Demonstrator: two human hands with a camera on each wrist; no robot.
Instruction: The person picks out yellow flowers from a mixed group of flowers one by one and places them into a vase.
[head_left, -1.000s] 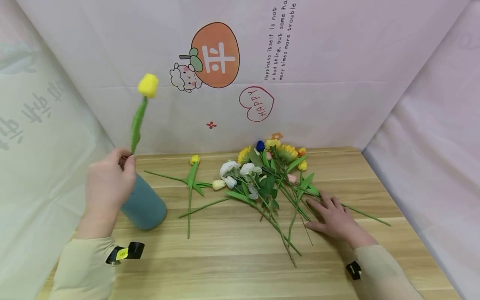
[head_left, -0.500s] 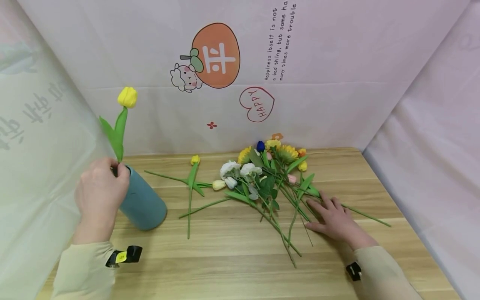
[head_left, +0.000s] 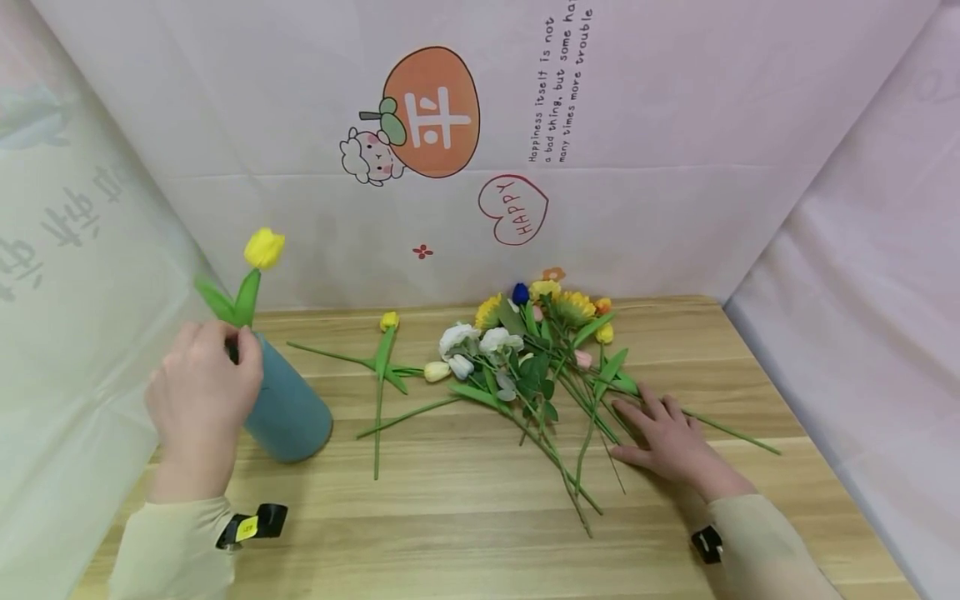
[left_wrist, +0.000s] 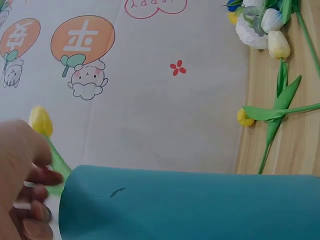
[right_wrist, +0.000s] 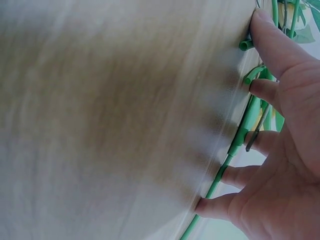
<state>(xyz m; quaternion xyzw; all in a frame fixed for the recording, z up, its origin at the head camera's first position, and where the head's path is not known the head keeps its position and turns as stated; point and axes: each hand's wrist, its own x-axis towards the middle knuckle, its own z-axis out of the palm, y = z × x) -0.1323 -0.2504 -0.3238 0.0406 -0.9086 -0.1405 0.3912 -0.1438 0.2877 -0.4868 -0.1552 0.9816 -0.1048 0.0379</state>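
A yellow tulip [head_left: 264,248] stands in the mouth of a blue-green vase [head_left: 288,408], its leaves level with the rim. My left hand [head_left: 202,387] is right at that mouth. Its fingers are loosely bent beside the tulip; in the left wrist view, the hand [left_wrist: 22,180] shows no stem between the fingers. The vase [left_wrist: 195,202] hides the lower stem. At the right, my right hand [head_left: 671,437] rests on the table with fingers spread. Its fingertips touch the green stems [right_wrist: 240,130] of the flower pile.
A heap of artificial flowers lies right of centre, with white blooms [head_left: 501,340], sunflowers [head_left: 573,307] and a blue tulip [head_left: 521,292]. Between vase and heap lie another yellow tulip [head_left: 389,321] and a cream tulip [head_left: 437,372]. A printed cloth [head_left: 637,225] rises behind the wooden table [head_left: 465,533].
The yellow tulip came left to the vase, then sank lower into it. My left hand moved slightly left and down, and lately stayed at the mouth. My right hand has kept still.
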